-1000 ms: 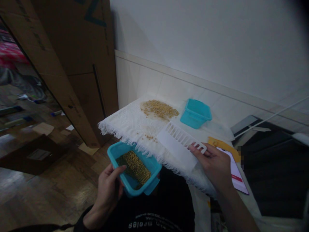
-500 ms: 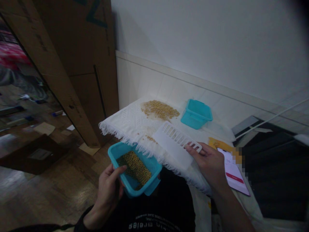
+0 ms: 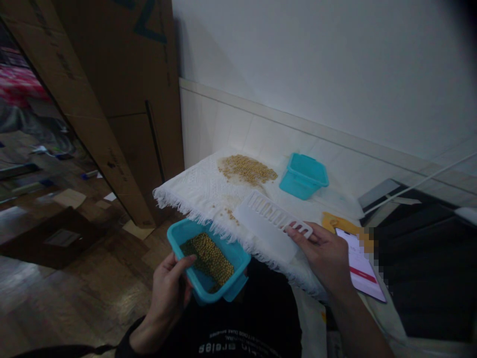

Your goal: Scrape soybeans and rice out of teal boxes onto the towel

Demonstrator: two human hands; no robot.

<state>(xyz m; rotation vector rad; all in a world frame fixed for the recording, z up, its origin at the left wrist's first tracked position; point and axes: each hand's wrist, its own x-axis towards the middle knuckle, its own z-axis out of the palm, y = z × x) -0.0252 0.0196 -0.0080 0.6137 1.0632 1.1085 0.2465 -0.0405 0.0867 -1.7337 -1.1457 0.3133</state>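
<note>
Gripping blue tub [image 3: 233,253], our left hand [image 3: 171,283] | slotted white piece [image 3: 262,225], our right hand [image 3: 324,253] | loose beans [image 3: 231,216] just left of slotted white piece

You are inside a room which seems to be a home, though I cannot be fully sure. The white cloth [image 3: 186,186] before you has a decorative fringe, and the floor [image 3: 93,298] looks wooden. The tall cardboard box [image 3: 137,74] beside the wall [image 3: 316,59] suggests also some storage.
</note>
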